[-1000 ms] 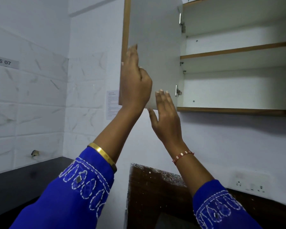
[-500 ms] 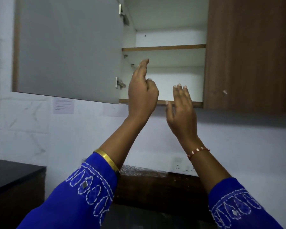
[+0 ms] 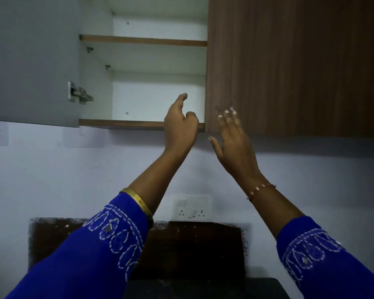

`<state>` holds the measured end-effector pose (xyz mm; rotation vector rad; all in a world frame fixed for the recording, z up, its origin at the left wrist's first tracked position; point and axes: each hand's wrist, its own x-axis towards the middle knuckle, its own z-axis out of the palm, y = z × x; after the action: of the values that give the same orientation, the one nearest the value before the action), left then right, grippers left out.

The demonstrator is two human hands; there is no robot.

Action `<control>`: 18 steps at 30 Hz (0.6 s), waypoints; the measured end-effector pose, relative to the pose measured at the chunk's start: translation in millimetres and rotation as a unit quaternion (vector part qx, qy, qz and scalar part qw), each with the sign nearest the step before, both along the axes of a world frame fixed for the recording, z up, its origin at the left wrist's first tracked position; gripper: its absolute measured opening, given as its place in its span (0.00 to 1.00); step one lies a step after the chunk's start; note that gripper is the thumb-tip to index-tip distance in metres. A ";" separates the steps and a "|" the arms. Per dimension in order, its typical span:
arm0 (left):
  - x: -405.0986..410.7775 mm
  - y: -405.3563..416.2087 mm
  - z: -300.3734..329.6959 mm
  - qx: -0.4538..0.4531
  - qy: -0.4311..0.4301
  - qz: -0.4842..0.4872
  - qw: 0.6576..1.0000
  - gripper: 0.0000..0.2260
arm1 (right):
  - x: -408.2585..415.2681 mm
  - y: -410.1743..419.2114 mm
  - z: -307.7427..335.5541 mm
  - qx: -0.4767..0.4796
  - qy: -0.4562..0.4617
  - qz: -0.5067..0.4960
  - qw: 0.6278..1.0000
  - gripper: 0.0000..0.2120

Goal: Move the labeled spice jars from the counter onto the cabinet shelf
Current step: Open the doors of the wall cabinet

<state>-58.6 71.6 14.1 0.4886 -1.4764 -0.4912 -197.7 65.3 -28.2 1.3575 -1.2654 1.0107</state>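
Both hands reach up at the cabinet shelf [image 3: 138,124] — left hand [image 3: 179,126] loosely curled, right hand [image 3: 235,143] spread flat — holding nothing.

No legible text anywhere.

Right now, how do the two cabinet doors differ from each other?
The left door is swung open and shows its grey inner face with a metal hinge; the right door is shut and shows brown wood grain. The right hand reaches at the right door's lower corner; no hand is at the left door.
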 end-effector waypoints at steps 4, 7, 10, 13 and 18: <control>-29.0 -38.4 3.9 0.015 0.003 -0.027 1.000 0.23 | -32.9 -25.3 8.5 0.053 0.006 -0.070 0.996 0.30; -47.7 -66.7 11.4 0.043 0.014 -0.058 0.997 0.23 | -50.7 -47.3 19.0 0.096 -0.003 -0.118 0.988 0.37; -64.0 -95.5 18.2 0.072 0.031 -0.099 0.992 0.22 | -61.9 -70.2 28.2 0.150 -0.052 -0.162 0.974 0.47; -80.3 -125.8 25.0 0.092 0.032 -0.130 0.987 0.23 | -66.7 -98.6 34.0 0.172 -0.075 -0.188 0.964 0.51; -105.5 -157.3 43.8 0.074 0.019 -0.159 0.984 0.22 | -73.9 -137.2 40.5 0.165 -0.079 -0.198 0.963 0.48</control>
<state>-164.0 -85.7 57.9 0.3576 -1.4950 -0.8641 -271.5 -72.0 12.3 1.2103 -1.8033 0.6547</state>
